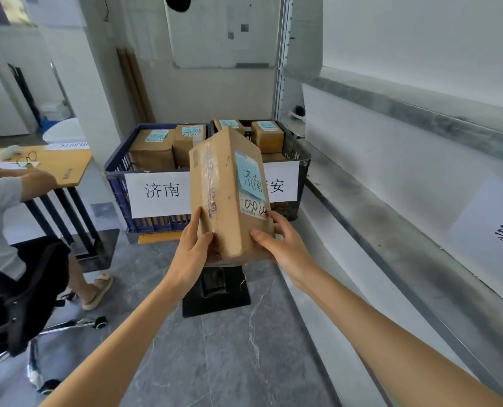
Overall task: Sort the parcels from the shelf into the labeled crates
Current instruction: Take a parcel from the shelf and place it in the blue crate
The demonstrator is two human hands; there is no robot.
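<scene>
Holds the parcel (pixel 226 195) by its lower end, left hand (pixel 190 251) curled on its left face, right hand (pixel 282 245) wrapped round its right edge, long axis rising up and away, with the matching blue crate (pixel 115 198) beyond the hands, ahead-left, nearer the left hand.

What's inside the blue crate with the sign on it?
Two brown parcels with blue notes on top show inside the blue crate. The held parcel covers the crate's right corner, and anything underneath the two parcels is hidden.
</scene>
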